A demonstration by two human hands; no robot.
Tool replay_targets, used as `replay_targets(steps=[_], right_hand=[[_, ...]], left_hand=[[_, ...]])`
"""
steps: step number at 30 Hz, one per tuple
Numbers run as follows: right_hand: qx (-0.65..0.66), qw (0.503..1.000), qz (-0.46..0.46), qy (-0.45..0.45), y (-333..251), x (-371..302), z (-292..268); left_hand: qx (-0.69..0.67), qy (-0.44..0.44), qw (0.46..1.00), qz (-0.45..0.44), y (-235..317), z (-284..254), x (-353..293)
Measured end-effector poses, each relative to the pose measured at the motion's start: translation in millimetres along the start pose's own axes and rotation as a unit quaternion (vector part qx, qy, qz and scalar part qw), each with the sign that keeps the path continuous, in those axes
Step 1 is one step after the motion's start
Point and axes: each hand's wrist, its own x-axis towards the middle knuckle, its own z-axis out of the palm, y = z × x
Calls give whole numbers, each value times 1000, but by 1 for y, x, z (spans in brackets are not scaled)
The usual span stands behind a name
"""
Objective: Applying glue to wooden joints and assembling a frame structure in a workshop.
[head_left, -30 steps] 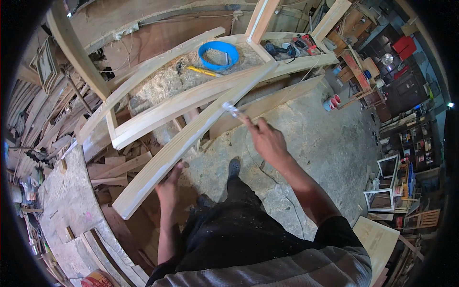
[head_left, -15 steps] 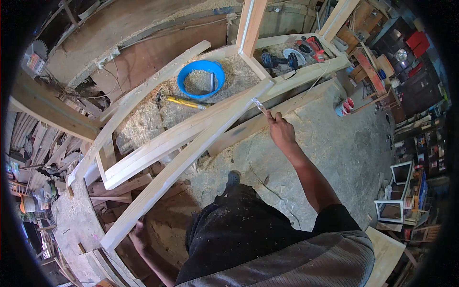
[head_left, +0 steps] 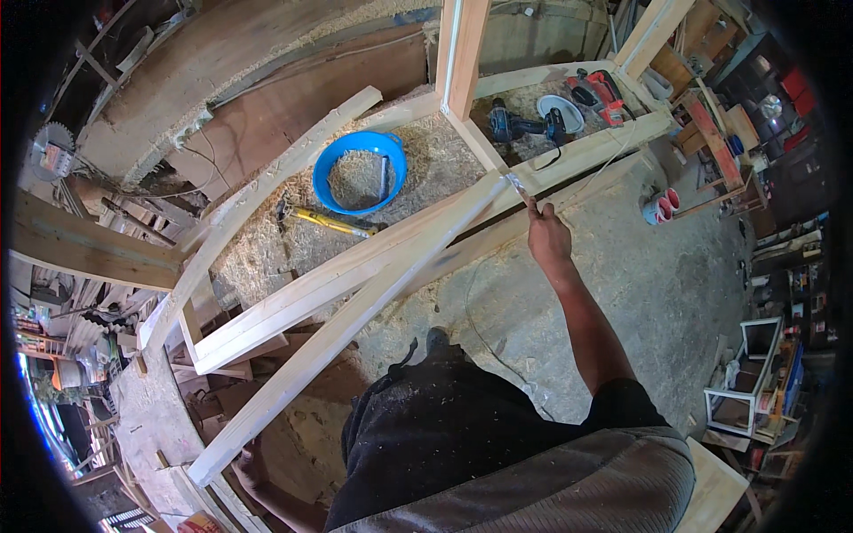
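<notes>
A long pale wooden bar (head_left: pixel 355 315) slants from the lower left up to a wooden frame (head_left: pixel 267 333), its far end lying on the frame's near rail. A white smear runs along its upper face. My right hand (head_left: pixel 550 238) is closed round a slim, flat-looking tool (head_left: pixel 517 185) with a white-coated tip, which touches the bar's far end. Whether it is a brush or a spatula I cannot make out. Beside the bar's near end, in shadow, my left hand (head_left: pixel 249 464) grips its edge; most of the fingers are hidden.
Inside the frame lie a blue basin (head_left: pixel 402 178) with a grey rod in it, a yellow-handled hammer (head_left: pixel 329 222), a cordless drill (head_left: pixel 524 124) and a red power tool (head_left: pixel 606 96). Wooden posts (head_left: pixel 462 58) rise from it. Buckets (head_left: pixel 659 209) stand on the floor at right.
My right hand has moved the tool along the bar to its far end. The view has shifted slightly. My left hand stays by the near end.
</notes>
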Motion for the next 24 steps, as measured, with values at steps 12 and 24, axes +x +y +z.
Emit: replay_targets(steps=[12, 24], right_hand=[[234, 967, 44, 93, 21, 35, 25], [435, 820, -293, -229, -173, 94, -104]], left_hand=[[-328, -3, 940, -92, 6, 34, 6], [-307, 67, 935, 165, 53, 175, 76]])
